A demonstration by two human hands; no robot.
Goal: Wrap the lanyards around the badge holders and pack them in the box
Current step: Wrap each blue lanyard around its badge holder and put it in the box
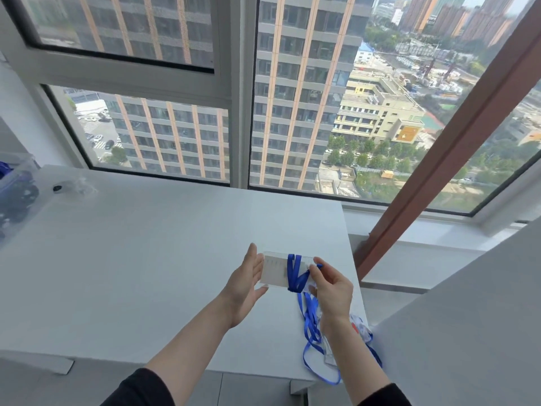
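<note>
left hand [246, 288] flat on badge holder [273, 272] | right hand [333, 291] pinches lanyard [295, 272] | box [23, 171]: dark items

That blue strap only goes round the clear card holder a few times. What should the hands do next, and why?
Probably wind another turn: the right hand, pinching the blue lanyard, could carry it round the badge holder while the left hand braces the other edge. Only a few turns cross it, and a long tail hangs to the table.
</note>
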